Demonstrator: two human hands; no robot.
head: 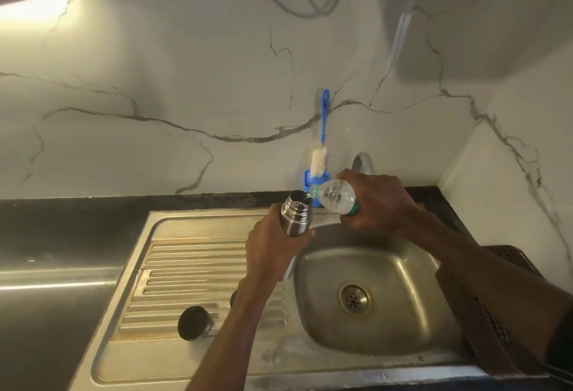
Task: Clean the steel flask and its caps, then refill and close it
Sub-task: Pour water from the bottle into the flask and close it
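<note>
My left hand (273, 248) grips the open steel flask (294, 214) upright over the sink's (372, 297) left rim; my right hand (375, 201) grips a clear plastic bottle (335, 197) tipped mouth-to-mouth at the flask, some water visible inside. One dark cap (194, 322) sits on the ribbed drainboard (192, 269), well apart. Basin under both hands is bare steel; blue bottle brush (322, 142) stands behind at the wall, tap (362, 163) just behind my right hand.

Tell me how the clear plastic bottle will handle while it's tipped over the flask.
The clear plastic water bottle looks thin-walled, so the right hand may dent it. It probably lightens as it empties into the steel flask. It may be slippery if wet.
</note>
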